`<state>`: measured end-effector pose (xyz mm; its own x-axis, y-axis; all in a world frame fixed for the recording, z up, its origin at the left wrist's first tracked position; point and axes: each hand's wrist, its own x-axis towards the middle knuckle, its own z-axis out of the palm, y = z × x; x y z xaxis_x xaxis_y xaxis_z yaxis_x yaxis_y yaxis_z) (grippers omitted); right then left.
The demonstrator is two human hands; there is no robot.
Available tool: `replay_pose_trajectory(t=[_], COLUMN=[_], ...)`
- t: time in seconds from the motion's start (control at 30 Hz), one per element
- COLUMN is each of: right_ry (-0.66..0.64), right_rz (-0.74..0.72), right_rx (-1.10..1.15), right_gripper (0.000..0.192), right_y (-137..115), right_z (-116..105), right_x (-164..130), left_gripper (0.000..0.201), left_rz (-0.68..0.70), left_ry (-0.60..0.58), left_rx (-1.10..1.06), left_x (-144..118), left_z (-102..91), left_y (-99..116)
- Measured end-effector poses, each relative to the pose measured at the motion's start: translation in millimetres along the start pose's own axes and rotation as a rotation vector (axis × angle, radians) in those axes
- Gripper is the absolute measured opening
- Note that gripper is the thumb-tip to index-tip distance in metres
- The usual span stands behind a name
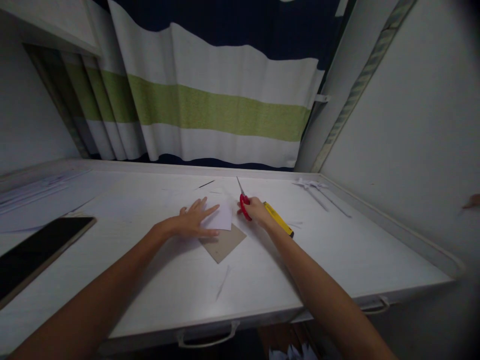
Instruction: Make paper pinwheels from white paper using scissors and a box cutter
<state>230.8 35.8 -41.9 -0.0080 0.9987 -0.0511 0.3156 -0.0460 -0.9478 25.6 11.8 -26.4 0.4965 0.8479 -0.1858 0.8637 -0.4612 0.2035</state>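
Head view. The person sits at a white tabletop point(262, 280) that runs up to a striped curtain point(217, 110) along its far edge and a plain wall on the right.

The left hand point(193, 220) lies flat near the middle of the tabletop, fingers spread, with the fingertips resting on a small white sheet of paper point(222, 216). The paper partly overlaps a brown piece of cardboard point(225, 243), which lies beneath it and juts out toward the near edge.

The right hand point(258, 210) sits just right of the paper, fingers curled around the red handles of a pair of scissors point(243, 200). The blades point toward the far edge and appear to be together; they are apart from the paper. Whether the fingers are through the handle loops cannot be told. A yellow utility knife point(279, 220) lies under or just behind the right wrist, angled toward the right near corner.

Judged from how things lie, some cutting is already done: thin paper slivers point(222, 283) lie toward the near edge, and cut white strips point(318, 192) rest near the far right corner. The sheet under the left hand shows no cut that I can make out, so work on it appears not yet begun.

A dark tablet point(37, 250) lies at the left edge, with loose papers point(33, 187) beyond it toward the far left corner. Drawer handles point(208, 340) show below the near edge.
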Motion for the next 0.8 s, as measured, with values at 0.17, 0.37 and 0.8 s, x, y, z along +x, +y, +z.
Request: replay_pose_trajectory(t=[0.17,0.37,0.8], right_ry=[-0.074,0.052,0.506], right_rz=[-0.018,-0.152,-0.645], right_rx=[-0.034,-0.126,-0.326], right_gripper=[0.017,0.009,0.015], right_y=[5,7,-23], right_z=[13,19,-17], right_x=[-4,-2,-16], left_gripper=[0.084,0.076,0.079], left_rz=[-0.009,0.048,0.132], left_ry=[-0.093,-0.091,0.237], left_rx=[-0.016,-0.049,-0.269], left_x=[-3,-3,-1], left_z=[3.3,0.9,-12.9], left_y=[6,1,-4])
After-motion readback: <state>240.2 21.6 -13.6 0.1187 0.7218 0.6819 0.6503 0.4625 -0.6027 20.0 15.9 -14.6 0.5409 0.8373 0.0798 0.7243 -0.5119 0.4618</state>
